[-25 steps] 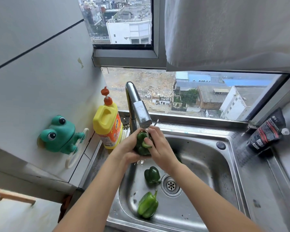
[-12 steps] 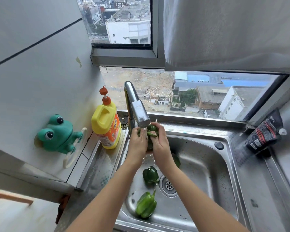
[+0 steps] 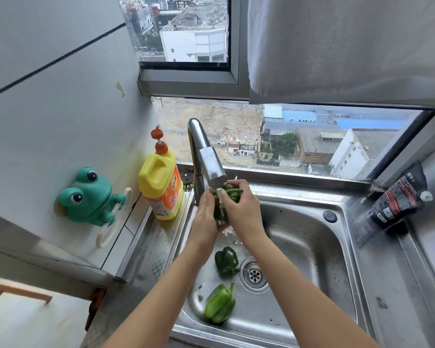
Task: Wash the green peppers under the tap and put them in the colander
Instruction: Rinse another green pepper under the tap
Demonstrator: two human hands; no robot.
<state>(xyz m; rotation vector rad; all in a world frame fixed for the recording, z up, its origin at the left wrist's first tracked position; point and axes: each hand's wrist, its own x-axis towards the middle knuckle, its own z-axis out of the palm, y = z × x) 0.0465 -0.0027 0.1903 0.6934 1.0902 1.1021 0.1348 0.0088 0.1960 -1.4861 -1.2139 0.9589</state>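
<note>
Steel sink under a window, city roofs beyond the glass. At far left a green frog holder sticks to the wall. Next stands a yellow soap bottle on the sink's ledge. Right of it the tap runs, water falling between both hands. Left hand and right hand are cupped together around a held pepper, fingers curled on it, just below the spout. Below the hands a dark pepper lies in the basin beside the drain; a light pepper lies nearer the front rim. At far right a black pouch leans on the counter.
</note>
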